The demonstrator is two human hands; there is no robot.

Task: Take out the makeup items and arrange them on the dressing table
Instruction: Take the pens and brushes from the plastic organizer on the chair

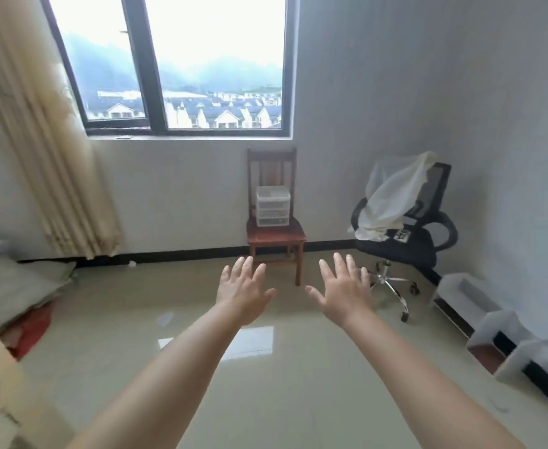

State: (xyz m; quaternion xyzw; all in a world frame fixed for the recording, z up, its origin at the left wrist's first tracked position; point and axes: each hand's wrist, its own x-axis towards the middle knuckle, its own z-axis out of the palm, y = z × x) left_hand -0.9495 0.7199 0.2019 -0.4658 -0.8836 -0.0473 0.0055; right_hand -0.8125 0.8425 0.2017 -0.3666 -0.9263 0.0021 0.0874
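Note:
A small clear plastic drawer unit with three stacked drawers stands on the seat of a red-brown wooden chair against the far wall, under the window. Both my arms stretch forward over the floor. My left hand and my right hand are held out with backs up and fingers spread, holding nothing, well short of the chair. No makeup items or dressing table can be made out.
A black swivel office chair draped with a white cloth stands right of the wooden chair. White foam blocks line the right wall. Bedding lies at the left, a beige curtain hangs beside the window. Glossy tiled floor lies between.

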